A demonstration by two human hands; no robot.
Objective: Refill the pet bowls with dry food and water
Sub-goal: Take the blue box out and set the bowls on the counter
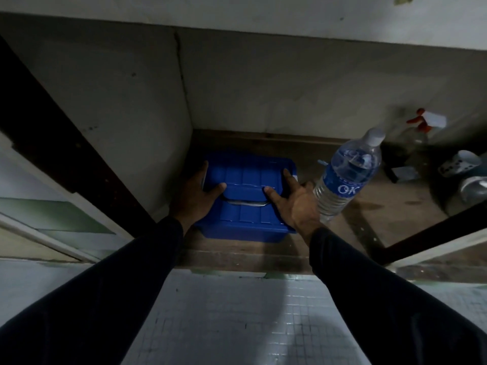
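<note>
One blue box [246, 198] sits on a low wooden shelf [263, 252] inside an open cupboard, its lid on and a single grey handle [245, 203] lying flat across the middle of the lid. Its long axis runs from the front edge of the shelf back toward the rear wall, with the handle crosswise to it. Two hands flank the box. The left hand [196, 194] is spread wide against the box's left side, thumb resting on the lid just beside the handle's left end, fingers reaching along the left edge. The right hand [293, 200] mirrors it on the right side, also spread wide, thumb on the lid by the handle's right end, fingers on the right edge. Both arms wear dark sleeves [118, 285].

One water bottle [345, 177] stands on the shelf just right of the right hand, capped, mostly full, leaning so its white cap points up and to the right. Farther right, in shadow, stand two spray bottles [419, 127] with red triggers, and one white cup [459, 163]; past that the objects are too dim to tell.
</note>
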